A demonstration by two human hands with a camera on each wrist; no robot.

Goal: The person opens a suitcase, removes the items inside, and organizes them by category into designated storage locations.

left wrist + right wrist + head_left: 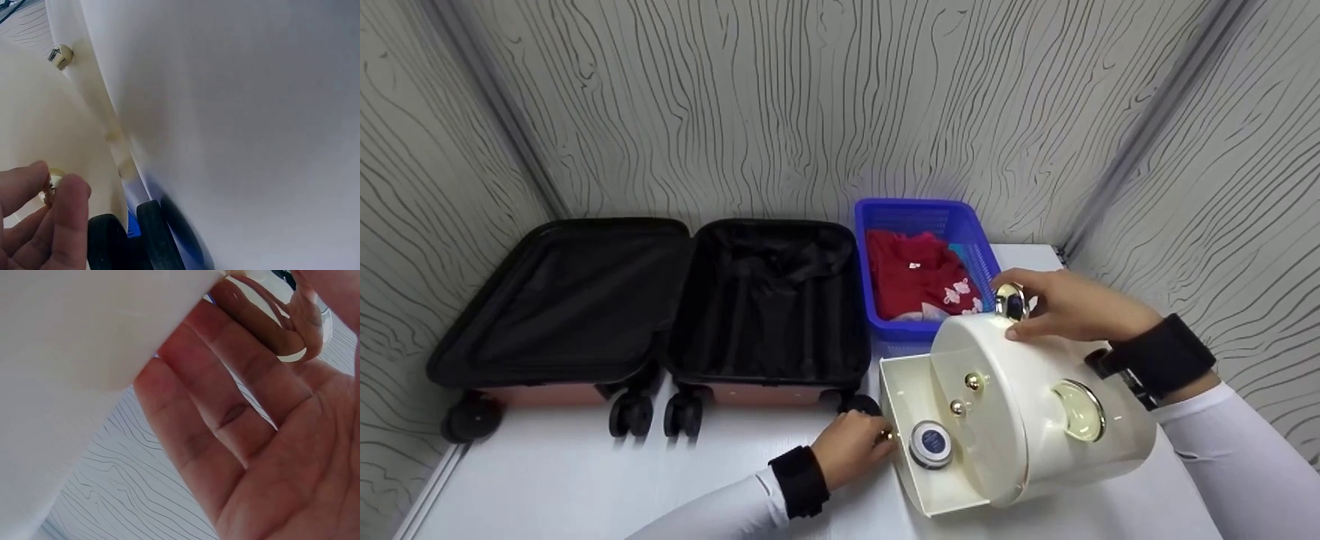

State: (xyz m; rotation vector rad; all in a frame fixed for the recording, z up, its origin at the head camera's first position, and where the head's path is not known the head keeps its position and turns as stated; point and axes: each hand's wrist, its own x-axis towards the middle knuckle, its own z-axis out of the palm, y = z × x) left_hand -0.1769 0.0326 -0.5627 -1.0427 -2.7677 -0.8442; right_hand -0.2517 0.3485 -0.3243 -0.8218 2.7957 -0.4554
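Observation:
A white rounded storage box (1080,367) with gold knobs lies towards the right of the table, its drawer (952,487) pulled out. Inside the drawer sits a small round jar (931,444) with a dark blue label on its lid. My left hand (851,446) pinches the gold drawer knob (53,188) between thumb and fingers. Across the top of the box, my right hand (1080,304) straddles a shiny gold ball handle (1011,301). In the right wrist view its fingers (197,405) are nearly straight, their tips against the white box.
An open suitcase (772,375) with black lining and wheels lies on the white table (697,480), left of the box. Behind the box stands a blue basket (915,331) holding a folded red garment (911,277). Patterned panels (810,97) enclose the back and sides.

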